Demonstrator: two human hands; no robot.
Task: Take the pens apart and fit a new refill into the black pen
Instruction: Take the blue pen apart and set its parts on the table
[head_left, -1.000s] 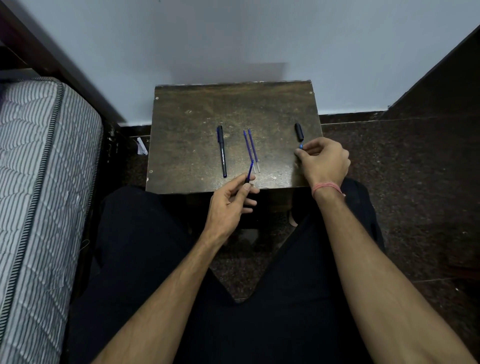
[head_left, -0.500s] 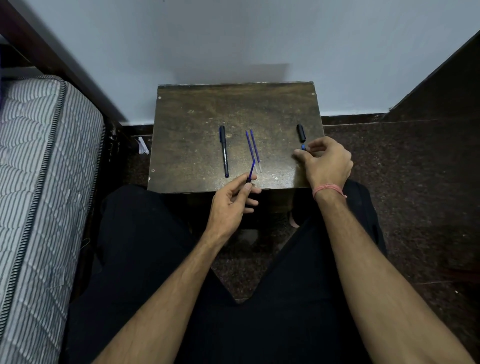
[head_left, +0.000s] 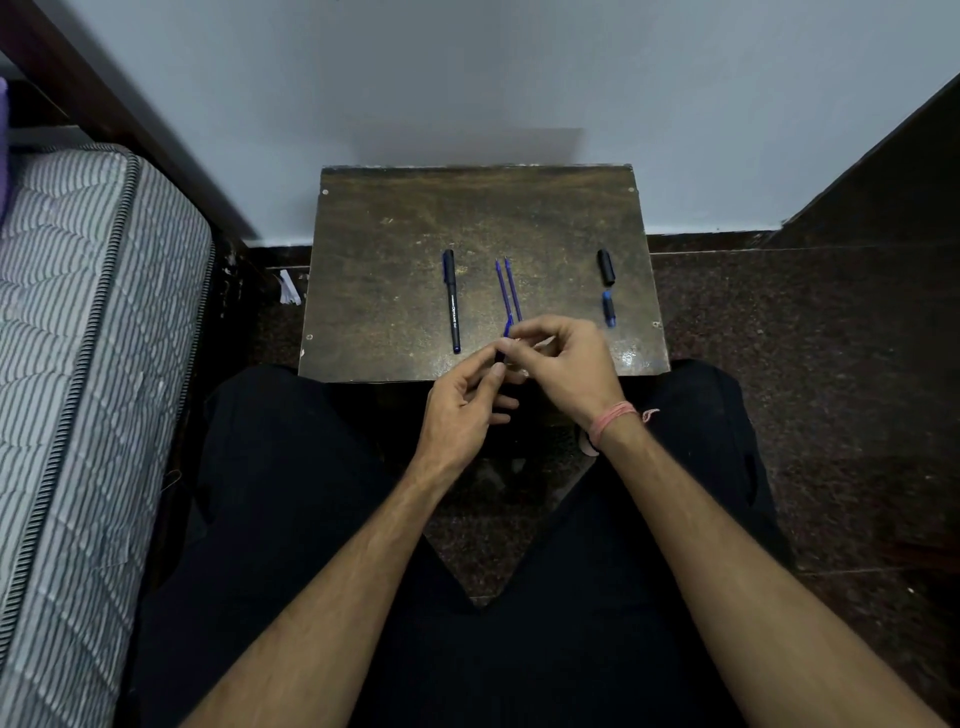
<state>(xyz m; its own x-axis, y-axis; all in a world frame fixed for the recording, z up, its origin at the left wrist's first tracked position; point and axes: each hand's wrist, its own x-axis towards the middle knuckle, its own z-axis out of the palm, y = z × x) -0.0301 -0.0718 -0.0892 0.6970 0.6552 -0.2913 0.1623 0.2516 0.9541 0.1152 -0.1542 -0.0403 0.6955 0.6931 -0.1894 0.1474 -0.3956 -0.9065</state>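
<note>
Mattress (head_left: 78, 364) edging lies well left of the left hand (head_left: 460, 410), and a worn brown table (head_left: 389, 218) stretches beyond both hands. Left hand pinches a thin blue refill (head_left: 505, 338) upright at the near table edge; right hand (head_left: 563, 366) closes its fingertips on the same refill, hiding its middle. Beyond them lie two blue refills (head_left: 506, 288). Left of these lies the capped black pen (head_left: 451, 301); right, a black cap (head_left: 605, 267) and blue piece (head_left: 609, 309).

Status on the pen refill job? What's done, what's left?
Done: one pen is apart; its black cap and blue piece lie on the table. In hand: both hands hold a blue part. Left: black pen still whole; two refills wait.
</note>
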